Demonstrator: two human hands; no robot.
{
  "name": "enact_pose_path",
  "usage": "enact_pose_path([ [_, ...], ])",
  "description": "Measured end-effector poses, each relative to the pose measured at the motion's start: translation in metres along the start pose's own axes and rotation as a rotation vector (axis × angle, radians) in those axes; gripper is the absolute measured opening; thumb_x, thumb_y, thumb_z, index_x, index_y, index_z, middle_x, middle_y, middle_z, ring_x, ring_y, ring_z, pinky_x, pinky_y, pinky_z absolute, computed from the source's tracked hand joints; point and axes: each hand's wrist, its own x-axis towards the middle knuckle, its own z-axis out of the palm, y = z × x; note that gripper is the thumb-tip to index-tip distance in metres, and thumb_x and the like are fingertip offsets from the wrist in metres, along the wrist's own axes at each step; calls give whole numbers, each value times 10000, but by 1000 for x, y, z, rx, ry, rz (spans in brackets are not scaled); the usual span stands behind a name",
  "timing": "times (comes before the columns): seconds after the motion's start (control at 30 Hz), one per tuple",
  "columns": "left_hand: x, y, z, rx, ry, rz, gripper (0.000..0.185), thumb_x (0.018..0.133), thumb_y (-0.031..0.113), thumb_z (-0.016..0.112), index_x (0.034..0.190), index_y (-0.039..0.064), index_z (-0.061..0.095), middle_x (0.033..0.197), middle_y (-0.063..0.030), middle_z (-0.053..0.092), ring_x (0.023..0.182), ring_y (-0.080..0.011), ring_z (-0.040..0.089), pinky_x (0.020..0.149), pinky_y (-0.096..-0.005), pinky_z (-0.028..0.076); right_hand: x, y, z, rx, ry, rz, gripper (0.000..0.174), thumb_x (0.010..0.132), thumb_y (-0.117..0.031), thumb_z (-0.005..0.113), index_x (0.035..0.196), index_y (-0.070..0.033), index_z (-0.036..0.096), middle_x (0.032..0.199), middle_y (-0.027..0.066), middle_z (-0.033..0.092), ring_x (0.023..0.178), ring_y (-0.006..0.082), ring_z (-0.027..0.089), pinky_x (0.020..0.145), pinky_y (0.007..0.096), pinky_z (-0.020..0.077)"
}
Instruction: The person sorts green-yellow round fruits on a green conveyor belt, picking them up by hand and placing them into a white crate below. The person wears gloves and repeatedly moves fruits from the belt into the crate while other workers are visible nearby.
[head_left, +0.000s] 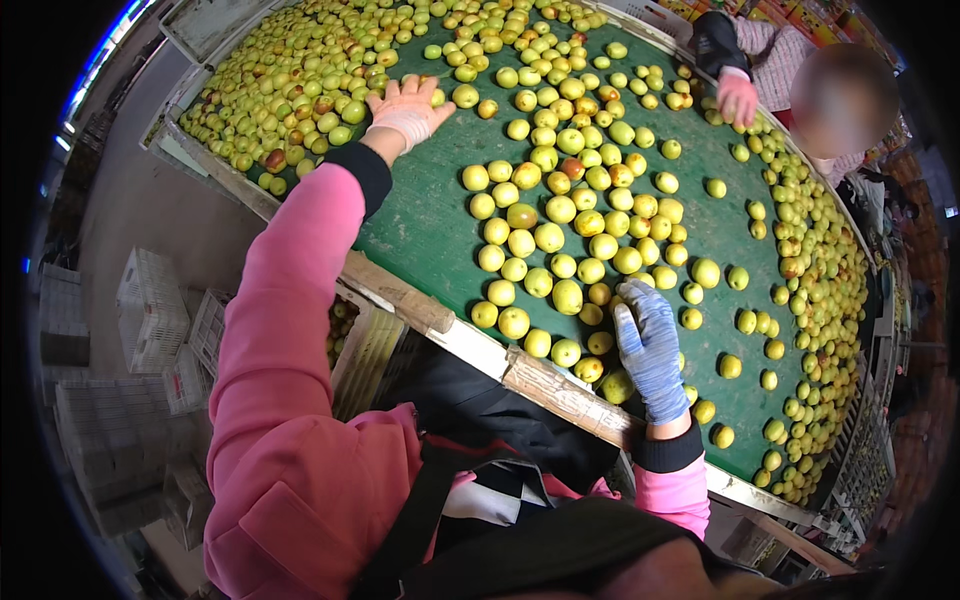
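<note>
Many round yellow-green fruits (568, 297), some with red-brown patches, lie over a green sorting surface (420, 217). My left hand (407, 112), in a pale, thin glove with a wrapped wrist, is spread palm down at the edge of the dense pile of fruits (285, 97) at the upper left. A fruit touches its fingers near the fingertips. My right hand (646, 349), in a blue-grey knitted glove, rests with curved fingers at the near side of the scattered fruits. Its fingertips are beside small fruits, and whether it grips one is hidden.
A wooden rail (570, 394) edges the near side. Across the surface, a co-worker's pink-gloved hand (737, 97) reaches over fruits at the far rim. Another band of fruits (825, 322) lines the right side. White plastic crates (152, 311) stand on the floor at the left.
</note>
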Motion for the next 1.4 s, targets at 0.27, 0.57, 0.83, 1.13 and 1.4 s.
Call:
enact_pose_path([
  [0.27, 51, 139, -7, -207, -97, -15, 703, 937, 702, 299, 1562, 380, 272, 1664, -15, 171, 1498, -413, 126, 1096, -781, 126, 9, -1, 2, -111, 38, 0, 277, 886, -145, 658, 1109, 19, 663, 1173, 230, 650, 1127, 405, 595, 1001, 466, 455],
  [0.57, -111, 275, -11, -139, -264, 1008, 713, 916, 674, 407, 1506, 272, 414, 1594, -94, 298, 1465, -414, 219, 1054, -780, 113, 6, 21, 1, 32, 230, 30, 241, 971, -104, 560, 1164, 11, 646, 1207, 182, 648, 1150, 316, 603, 1029, 396, 448],
  [0.83, -110, 15, -8, -32, -1, 748, 646, 928, 560, 454, 1424, 147, 469, 1447, -134, 482, 1340, -289, 432, 1102, -509, 266, -1, 19, 9, 121, 222, -27, 265, 998, -122, 537, 1209, 13, 625, 1264, 169, 627, 1203, 297, 581, 1070, 415, 432],
  [1.13, 12, -282, 48, -337, -217, -623, 907, 863, 777, 388, 1572, 221, 290, 1595, -145, 321, 1443, -400, 308, 1176, -515, 253, 8, 9, 15, 37, 90, -75, 264, 1007, -107, 520, 1227, 1, 620, 1276, 152, 630, 1228, 274, 574, 1093, 415, 419],
  [1.4, 62, -103, 15, -228, -147, -303, 661, 974, 608, 298, 1555, 293, 302, 1655, -60, 203, 1510, -390, 132, 1203, -550, 177, 8, 5, 18, 3, 98, -12, 255, 990, -143, 544, 1181, -6, 642, 1248, 164, 639, 1199, 302, 581, 1075, 418, 420],
])
